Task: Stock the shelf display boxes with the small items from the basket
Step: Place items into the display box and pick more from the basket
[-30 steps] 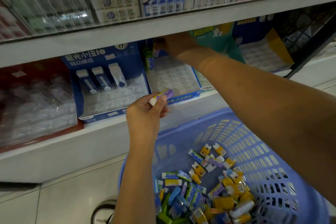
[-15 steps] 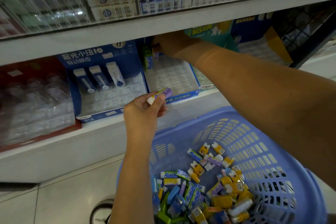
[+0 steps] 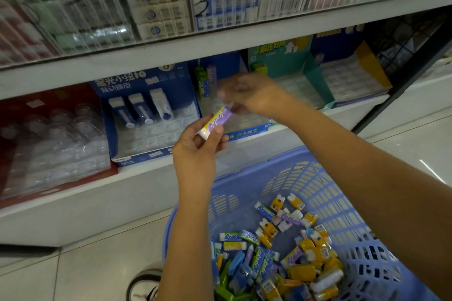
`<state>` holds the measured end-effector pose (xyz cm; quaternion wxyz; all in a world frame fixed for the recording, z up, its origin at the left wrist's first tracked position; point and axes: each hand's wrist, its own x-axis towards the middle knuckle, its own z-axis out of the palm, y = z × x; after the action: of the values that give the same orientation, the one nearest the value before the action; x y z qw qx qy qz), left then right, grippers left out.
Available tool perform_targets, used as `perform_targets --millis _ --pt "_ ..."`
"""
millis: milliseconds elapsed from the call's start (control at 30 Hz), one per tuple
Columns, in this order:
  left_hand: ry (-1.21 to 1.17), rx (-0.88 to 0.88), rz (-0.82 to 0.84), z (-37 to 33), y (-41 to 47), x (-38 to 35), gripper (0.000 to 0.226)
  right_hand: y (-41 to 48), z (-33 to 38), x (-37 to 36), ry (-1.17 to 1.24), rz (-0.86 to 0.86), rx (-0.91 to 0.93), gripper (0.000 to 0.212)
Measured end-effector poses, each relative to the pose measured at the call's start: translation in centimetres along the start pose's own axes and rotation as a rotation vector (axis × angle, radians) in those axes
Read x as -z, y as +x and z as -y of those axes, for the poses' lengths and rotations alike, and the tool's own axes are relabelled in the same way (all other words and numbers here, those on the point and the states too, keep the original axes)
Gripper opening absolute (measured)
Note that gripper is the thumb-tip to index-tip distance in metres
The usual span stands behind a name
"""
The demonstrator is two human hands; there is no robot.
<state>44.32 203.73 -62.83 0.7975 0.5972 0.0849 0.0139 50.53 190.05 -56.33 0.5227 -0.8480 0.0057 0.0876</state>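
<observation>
The right hand (image 3: 252, 95) has come out from the back of the middle display box (image 3: 247, 131) and is now in front of it, just beside the upper end of the purple eraser (image 3: 216, 120). It is blurred by motion, so I cannot tell if its fingers already touch the eraser or how far they are spread. The left hand (image 3: 198, 148) has risen a little. It holds the eraser by its white lower end, between the thumb and the curled fingers. The eraser is tilted, with the purple end up and to the right, above the front edge of the shelf (image 3: 137, 186). At the back of the middle box two pieces stand upright, a green one (image 3: 202, 80) and a purple one (image 3: 211, 74). The blue basket (image 3: 315, 178) is below the arms, in front of the shelf. Many small items (image 3: 281, 252) are heaped in its bottom: yellow, blue, green and purple.
</observation>
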Motion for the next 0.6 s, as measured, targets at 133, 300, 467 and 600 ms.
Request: perform_targets --millis 133,300,467,600 --pt "0.033 -0.112 -0.017 -0.6 -0.3 -0.9 0.022 -2.7 -0.9 0.6 0.331 0.229 -0.092 0.015" --pt "0.305 -0.147 0.018 -0.4 -0.6 -1.8 0.043 -0.9 -0.5 0.7 0.230 -0.125 0.032 0.018" --pt "1.087 -0.306 0.305 0.5 -0.8 -2.3 0.062 4.0 0.4 0.7 -0.593 -0.272 0.191 0.026" --pt "1.253 -0.323 0.357 1.3 -0.6 -1.9 0.071 7.0 0.9 -0.1 -0.771 -0.111 0.144 0.029"
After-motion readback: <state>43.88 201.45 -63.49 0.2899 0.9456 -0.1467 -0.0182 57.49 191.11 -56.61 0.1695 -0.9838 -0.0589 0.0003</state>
